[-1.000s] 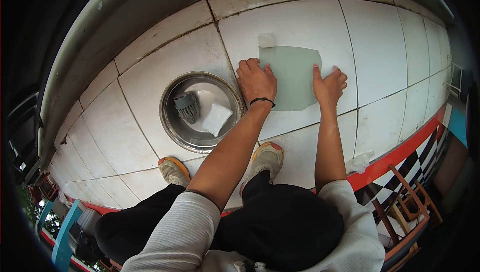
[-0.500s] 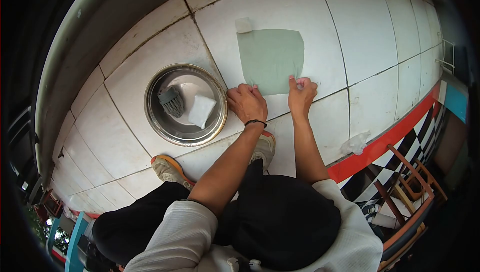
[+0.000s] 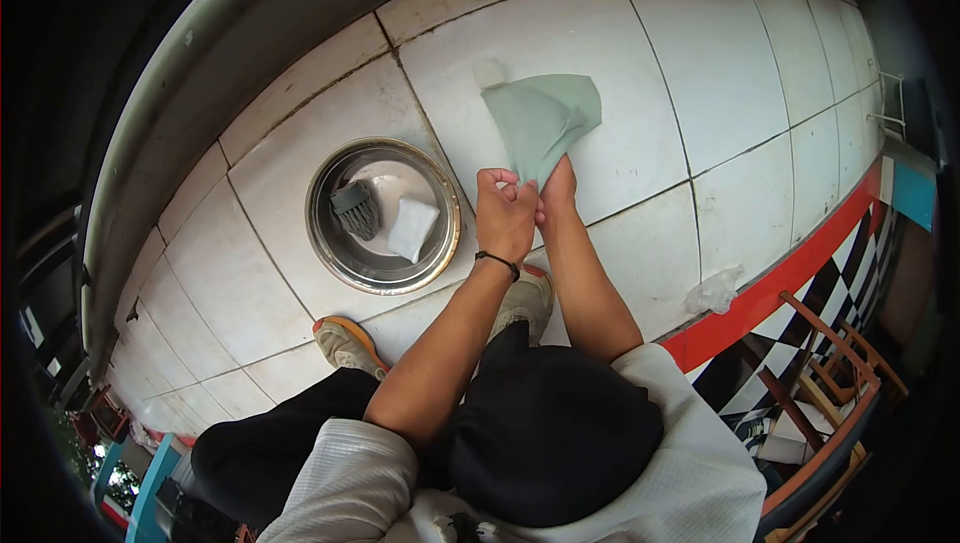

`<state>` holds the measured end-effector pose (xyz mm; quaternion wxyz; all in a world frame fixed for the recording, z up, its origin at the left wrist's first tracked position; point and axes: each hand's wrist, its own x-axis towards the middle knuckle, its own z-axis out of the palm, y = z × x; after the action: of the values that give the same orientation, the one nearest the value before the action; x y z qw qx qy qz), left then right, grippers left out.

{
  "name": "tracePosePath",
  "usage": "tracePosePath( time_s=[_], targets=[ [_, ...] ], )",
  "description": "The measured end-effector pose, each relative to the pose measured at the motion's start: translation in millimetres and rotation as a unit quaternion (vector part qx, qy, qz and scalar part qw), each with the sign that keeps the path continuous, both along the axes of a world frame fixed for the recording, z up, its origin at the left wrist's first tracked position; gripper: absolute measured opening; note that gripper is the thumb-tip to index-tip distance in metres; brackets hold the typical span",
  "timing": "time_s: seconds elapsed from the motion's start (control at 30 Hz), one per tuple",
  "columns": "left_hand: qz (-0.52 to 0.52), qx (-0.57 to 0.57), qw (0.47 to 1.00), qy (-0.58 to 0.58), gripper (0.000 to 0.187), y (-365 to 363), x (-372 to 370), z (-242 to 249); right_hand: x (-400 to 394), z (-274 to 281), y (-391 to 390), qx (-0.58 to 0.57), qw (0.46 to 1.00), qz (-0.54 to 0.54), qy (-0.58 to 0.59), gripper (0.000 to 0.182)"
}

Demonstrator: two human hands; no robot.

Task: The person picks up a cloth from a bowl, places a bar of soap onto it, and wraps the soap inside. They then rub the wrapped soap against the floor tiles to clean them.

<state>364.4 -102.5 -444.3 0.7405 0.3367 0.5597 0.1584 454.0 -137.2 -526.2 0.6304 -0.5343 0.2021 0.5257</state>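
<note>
Green cloth (image 3: pixel 545 113), left grip (image 3: pixel 507 215) beside right grip (image 3: pixel 558 190)

Right hand (image 3: pixel 559 186) is kinda half hidden by the left hand (image 3: pixel 506 218) and bunched pale green cloth (image 3: pixel 545 115), can't make out its grip.

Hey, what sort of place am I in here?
Hard to be sure, but possibly a casual eatery or a porch: there's a white tiled floor, a black-and-white checkered floor beyond a red edge, and wooden furniture at the right.
</note>
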Motion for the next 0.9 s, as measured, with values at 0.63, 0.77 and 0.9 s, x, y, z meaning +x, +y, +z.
tracePosePath(
  time_s=[0.63,0.77,0.9],
  targets=[
    [-0.287,0.557,0.765,0.153,0.011,7.2,38.7,20.7,-23.0,-48.6,-22.9,-0.064,0.796,0.203,-0.567,0.033],
    [-0.363,0.593,0.714,0.08,0.015,-17.4,16.7,33.7,-16.6,-17.1,-23.0,-0.044,0.82,0.148,-0.551,0.029],
    [-0.315,0.626,0.713,-0.029,0.028,-6.5,4.5,53.7,-5.3,19.6,-20.5,-0.032,0.828,0.106,-0.55,0.026]
  ],
)
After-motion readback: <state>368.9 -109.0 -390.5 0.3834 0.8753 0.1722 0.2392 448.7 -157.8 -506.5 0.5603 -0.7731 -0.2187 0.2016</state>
